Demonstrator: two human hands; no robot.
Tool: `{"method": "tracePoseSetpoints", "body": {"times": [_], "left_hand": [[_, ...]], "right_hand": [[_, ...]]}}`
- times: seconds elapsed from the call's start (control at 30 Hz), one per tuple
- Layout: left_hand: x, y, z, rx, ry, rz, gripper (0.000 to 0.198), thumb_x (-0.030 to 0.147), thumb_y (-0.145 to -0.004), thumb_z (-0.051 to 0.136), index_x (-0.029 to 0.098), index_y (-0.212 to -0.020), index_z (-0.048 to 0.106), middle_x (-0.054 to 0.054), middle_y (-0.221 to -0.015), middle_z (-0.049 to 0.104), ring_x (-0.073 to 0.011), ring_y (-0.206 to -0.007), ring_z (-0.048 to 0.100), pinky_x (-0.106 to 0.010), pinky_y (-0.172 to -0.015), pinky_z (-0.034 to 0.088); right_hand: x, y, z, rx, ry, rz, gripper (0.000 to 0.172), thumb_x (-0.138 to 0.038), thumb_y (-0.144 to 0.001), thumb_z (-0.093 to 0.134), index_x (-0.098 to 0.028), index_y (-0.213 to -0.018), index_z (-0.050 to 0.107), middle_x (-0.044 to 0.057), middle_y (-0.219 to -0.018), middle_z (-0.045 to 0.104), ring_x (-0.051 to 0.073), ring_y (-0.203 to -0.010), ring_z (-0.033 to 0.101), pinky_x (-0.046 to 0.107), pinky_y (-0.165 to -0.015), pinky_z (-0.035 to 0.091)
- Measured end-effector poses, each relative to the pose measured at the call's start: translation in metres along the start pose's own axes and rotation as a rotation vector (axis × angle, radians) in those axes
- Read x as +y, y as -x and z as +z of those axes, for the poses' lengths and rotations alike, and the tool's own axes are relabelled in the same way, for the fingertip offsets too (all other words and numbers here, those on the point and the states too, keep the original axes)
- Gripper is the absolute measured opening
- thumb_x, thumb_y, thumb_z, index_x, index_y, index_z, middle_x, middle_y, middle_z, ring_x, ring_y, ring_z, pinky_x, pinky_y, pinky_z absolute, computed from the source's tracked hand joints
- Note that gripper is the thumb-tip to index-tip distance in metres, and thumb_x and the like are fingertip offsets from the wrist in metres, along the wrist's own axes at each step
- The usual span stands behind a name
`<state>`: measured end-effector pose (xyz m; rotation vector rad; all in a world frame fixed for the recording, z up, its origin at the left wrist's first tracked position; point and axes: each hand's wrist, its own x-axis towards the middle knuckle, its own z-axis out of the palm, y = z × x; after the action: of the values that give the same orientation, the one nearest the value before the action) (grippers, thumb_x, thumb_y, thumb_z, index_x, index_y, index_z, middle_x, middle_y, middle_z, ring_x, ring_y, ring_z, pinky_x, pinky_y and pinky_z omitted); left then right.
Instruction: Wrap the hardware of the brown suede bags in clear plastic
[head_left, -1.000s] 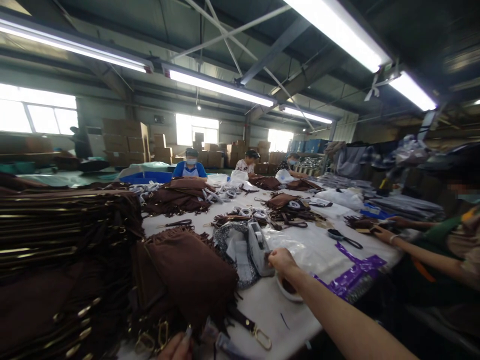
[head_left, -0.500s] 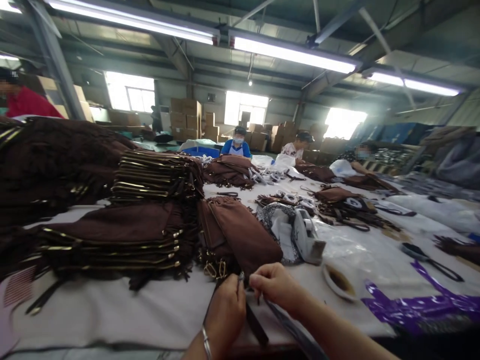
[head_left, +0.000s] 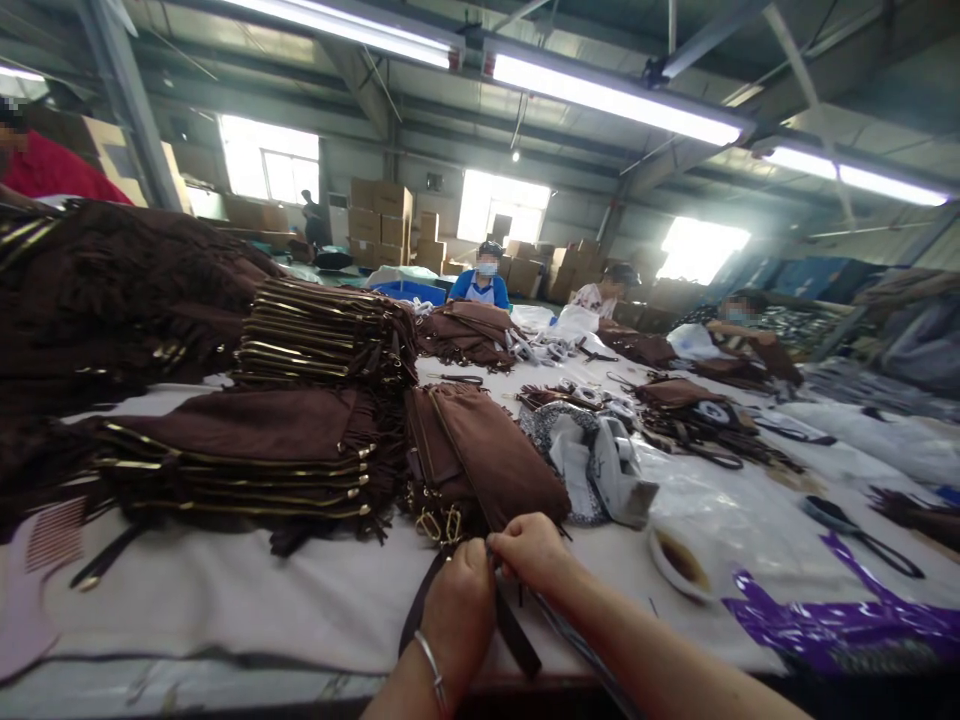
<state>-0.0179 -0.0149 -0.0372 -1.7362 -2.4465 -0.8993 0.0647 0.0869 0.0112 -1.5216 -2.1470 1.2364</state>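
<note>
My left hand (head_left: 461, 598), with a metal bangle at its wrist, is closed on a dark strap (head_left: 516, 632). The strap loops out to the left of that hand, and its flat tail hangs down to the right. Fingertips of my right hand (head_left: 534, 552) are pinched together against the left thumb and finger, on the same strap; the small part between them is hidden. Just beyond both hands lies a pile of brown fringed bags (head_left: 491, 455) with gold-coloured clasps (head_left: 441, 525). A dark, shiny strip (head_left: 581, 640) runs beneath my right forearm.
At left are stacked brown bags with gold zips (head_left: 232, 455) and a pink comb (head_left: 34, 590). A tape dispenser (head_left: 622, 475), a round dish with brown contents (head_left: 679, 565) and purple plastic (head_left: 847, 610) lie to the right. Co-workers sit across the table.
My hands have stayed close together and rise slightly, the right fingers now nearer the left ones. The view has shifted a little, showing more of the comb.
</note>
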Motion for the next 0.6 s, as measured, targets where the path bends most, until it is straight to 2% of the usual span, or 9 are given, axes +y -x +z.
{"method": "tracePoseSetpoints", "body": {"times": [0.1,0.2,0.37,0.5,0.6], "left_hand": [[-0.002,0.002,0.003,0.032,0.001,0.060,0.018,0.007,-0.091,0.042,0.017,-0.095,0.057,-0.005,-0.078,0.069,-0.0189,-0.067,0.067,-0.028,-0.060,0.049],[-0.002,0.002,0.000,0.004,-0.057,0.115,0.027,0.003,-0.088,0.042,0.014,-0.108,0.057,-0.009,-0.087,0.070,-0.0209,-0.075,0.068,-0.030,-0.066,0.052],[0.003,-0.002,-0.015,-0.130,-0.072,0.056,0.026,0.006,-0.088,0.039,0.014,-0.098,0.062,-0.012,-0.088,0.069,-0.0252,-0.078,0.067,-0.034,-0.067,0.049],[0.006,-0.008,-0.022,-0.209,0.181,-0.028,0.023,0.009,-0.087,0.040,0.016,-0.084,0.062,-0.011,-0.082,0.068,-0.0215,-0.075,0.063,-0.031,-0.068,0.042],[0.005,-0.014,-0.023,-0.254,0.571,-0.210,0.023,0.023,-0.088,0.046,0.019,-0.069,0.059,-0.006,-0.069,0.063,-0.0180,-0.067,0.055,-0.030,-0.063,0.035]], "right_hand": [[0.003,-0.003,0.003,0.015,-0.003,0.008,0.023,-0.028,-0.069,0.060,-0.017,-0.049,0.062,-0.001,-0.039,0.056,0.008,-0.034,0.042,0.021,-0.038,0.029],[0.006,-0.001,0.003,0.005,-0.022,-0.018,0.025,-0.029,-0.072,0.059,-0.016,-0.050,0.062,-0.001,-0.040,0.055,0.008,-0.035,0.040,0.021,-0.038,0.028],[0.017,0.007,-0.002,-0.065,-0.065,-0.098,0.022,-0.021,-0.072,0.056,-0.015,-0.056,0.070,0.000,-0.048,0.061,0.008,-0.042,0.044,0.020,-0.042,0.029],[0.021,0.015,-0.004,-0.030,-0.071,-0.111,0.020,-0.013,-0.067,0.055,-0.015,-0.058,0.073,0.000,-0.048,0.061,0.009,-0.045,0.045,0.020,-0.043,0.028],[0.022,0.022,-0.002,0.034,-0.064,-0.104,0.019,-0.010,-0.065,0.055,-0.014,-0.058,0.072,0.001,-0.049,0.063,0.010,-0.047,0.049,0.021,-0.046,0.030]]}}
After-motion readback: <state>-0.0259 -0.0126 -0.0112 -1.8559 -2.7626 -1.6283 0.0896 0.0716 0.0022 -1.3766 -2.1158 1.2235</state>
